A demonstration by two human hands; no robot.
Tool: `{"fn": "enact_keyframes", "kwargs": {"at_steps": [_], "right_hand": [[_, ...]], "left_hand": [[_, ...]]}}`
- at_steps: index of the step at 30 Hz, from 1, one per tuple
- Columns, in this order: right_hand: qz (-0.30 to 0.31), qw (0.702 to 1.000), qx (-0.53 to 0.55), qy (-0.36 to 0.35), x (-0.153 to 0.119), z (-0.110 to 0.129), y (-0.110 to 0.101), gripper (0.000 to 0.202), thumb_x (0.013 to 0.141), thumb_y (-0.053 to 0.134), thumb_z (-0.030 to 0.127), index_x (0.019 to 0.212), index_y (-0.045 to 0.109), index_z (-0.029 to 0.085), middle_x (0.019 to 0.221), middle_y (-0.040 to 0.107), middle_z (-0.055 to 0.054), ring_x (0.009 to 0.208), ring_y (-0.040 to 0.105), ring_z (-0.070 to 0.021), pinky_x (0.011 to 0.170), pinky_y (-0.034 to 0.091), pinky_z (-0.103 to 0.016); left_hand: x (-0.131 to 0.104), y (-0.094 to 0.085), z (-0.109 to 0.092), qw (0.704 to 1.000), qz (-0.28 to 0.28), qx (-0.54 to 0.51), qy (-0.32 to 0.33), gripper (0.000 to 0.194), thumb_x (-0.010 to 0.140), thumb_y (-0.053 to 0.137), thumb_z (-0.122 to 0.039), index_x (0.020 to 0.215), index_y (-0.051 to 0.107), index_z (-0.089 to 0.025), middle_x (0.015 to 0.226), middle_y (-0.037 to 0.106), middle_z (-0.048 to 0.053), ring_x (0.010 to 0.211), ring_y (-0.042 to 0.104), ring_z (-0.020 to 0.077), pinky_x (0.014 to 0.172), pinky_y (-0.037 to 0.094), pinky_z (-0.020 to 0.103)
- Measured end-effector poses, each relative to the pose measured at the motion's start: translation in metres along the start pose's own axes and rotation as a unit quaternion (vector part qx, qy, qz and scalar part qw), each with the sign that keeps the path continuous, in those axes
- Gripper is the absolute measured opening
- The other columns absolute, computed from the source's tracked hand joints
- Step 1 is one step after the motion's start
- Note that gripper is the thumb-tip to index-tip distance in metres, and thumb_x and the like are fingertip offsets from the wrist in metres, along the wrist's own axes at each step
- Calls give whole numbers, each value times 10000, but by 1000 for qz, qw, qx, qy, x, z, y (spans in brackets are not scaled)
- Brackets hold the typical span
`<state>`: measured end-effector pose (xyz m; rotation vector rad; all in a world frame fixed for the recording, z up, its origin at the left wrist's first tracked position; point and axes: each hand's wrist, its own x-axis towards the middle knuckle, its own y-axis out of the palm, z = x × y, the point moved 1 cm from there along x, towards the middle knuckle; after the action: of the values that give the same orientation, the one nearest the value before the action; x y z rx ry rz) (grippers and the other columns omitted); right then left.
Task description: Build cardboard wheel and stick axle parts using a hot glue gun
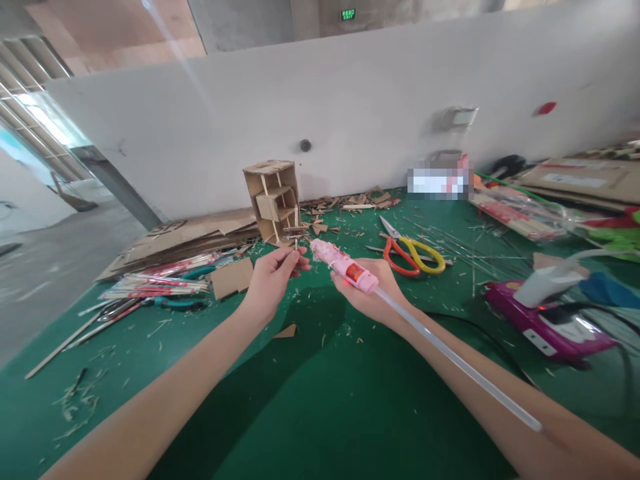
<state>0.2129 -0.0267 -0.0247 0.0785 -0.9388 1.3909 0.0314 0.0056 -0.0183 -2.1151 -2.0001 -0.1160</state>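
Pinched between the fingertips of my left hand (274, 277) is a small piece made of thin wooden sticks (296, 233). My right hand (374, 290) is wrapped round a pink glue gun (345, 263), whose nozzle points left at the stick piece. A long translucent glue stick (460, 360) runs from the back of the gun over my right forearm. Just behind my left hand stands a small cardboard shelf (270, 203) with stick posts. Whether the nozzle touches the sticks cannot be made out.
Orange and yellow scissors (413, 253) lie right of the glue gun. A purple power strip (545, 327) with cables is at the right. Bundled sticks (160, 283), teal-handled pliers (177, 304) and stacked cardboard (200, 240) lie left. Scraps (350, 203) lie along the wall.
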Motion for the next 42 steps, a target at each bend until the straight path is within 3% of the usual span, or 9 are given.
{"fn": "enact_keyframes", "kwargs": {"at_steps": [13,42], "right_hand": [[27,998,-3,-61,1,-1,0,319,794,561,247,569,341,196,558,382,41,491,364,-72,487,290,-233],[12,1000,15,-2,0,-3,1,357,762,564,228,525,299,202,502,338,51,457,317,-68,443,262,-239]], "left_hand": [[0,1,2,1000,10,19,3,259,834,559,-369,887,655,-134,841,684,76,728,611,151,666,451,264],[2,2,8,999,14,-29,4,248,872,506,-361,937,610,-145,877,681,69,744,654,149,666,450,260]]}}
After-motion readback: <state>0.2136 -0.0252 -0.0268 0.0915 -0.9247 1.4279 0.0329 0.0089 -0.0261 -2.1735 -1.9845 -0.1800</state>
